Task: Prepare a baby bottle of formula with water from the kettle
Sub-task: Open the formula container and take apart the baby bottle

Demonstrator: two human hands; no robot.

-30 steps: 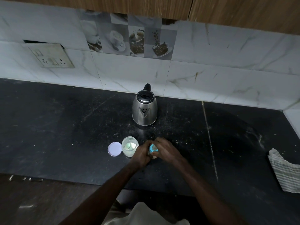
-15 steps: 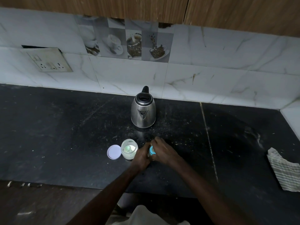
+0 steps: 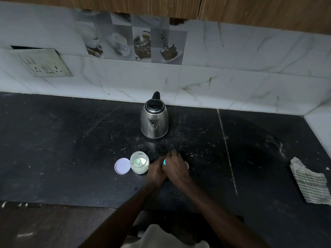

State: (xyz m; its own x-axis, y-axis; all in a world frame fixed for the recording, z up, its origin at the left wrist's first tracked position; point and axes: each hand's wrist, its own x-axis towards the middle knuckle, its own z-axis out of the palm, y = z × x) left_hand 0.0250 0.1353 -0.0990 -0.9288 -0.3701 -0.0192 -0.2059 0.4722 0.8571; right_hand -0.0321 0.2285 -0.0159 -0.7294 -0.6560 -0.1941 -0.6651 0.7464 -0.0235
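Toward the countertop's (image 3: 71,149) front edge, the left hand (image 3: 155,171) gripped the teal-collared baby bottle (image 3: 164,162), probably steadying it while the right hand (image 3: 176,167) curled over its top to twist, formula jar (image 3: 139,162) just left, kettle (image 3: 154,120) behind near the back edge.

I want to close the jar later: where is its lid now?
In the head view, the pale round lid lies flat on the black counter, directly left of the open jar and nearer the person than the kettle.
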